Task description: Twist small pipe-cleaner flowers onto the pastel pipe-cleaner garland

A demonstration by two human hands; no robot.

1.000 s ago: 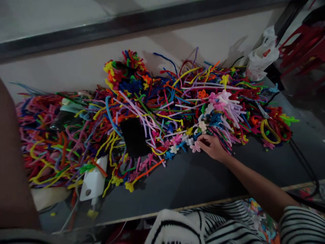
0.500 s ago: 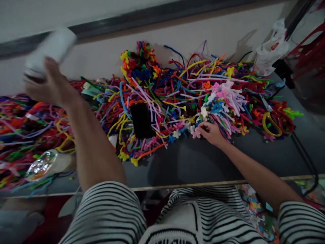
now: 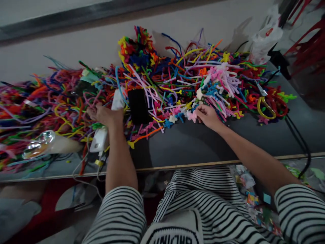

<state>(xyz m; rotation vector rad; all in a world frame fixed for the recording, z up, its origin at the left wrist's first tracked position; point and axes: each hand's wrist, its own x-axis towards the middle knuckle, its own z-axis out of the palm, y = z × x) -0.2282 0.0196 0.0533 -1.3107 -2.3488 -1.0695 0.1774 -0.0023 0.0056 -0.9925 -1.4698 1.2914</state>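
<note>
My right hand (image 3: pixel 208 117) is closed in a pinch on a pink pipe-cleaner flower (image 3: pixel 192 116) at the front edge of the pile. Beside it lie white, blue and pink flowers and a bundle of pipe-cleaner flowers with pale lilac stems (image 3: pixel 230 83). On the left, my left hand (image 3: pixel 104 114) reaches over the pile of pipe cleaners (image 3: pixel 68 89), palm down. Its fingers look apart, their tips partly lost among the coloured stems, and I see nothing held. A white power strip (image 3: pixel 99 140) with a cable lies partly under my left wrist.
A black phone (image 3: pixel 138 106) lies between my hands. Scissors with yellow and red handles (image 3: pixel 266 107) are at the right, near a white plastic bag (image 3: pixel 265 40). A shiny wrapped cone-like item (image 3: pixel 64 144) lies at the left. The table's front edge (image 3: pixel 177 166) runs before me.
My left hand has come down from the upper left to the pile, and the white cylinder it held is no longer seen. My right hand keeps its pinch on the pink flower.
</note>
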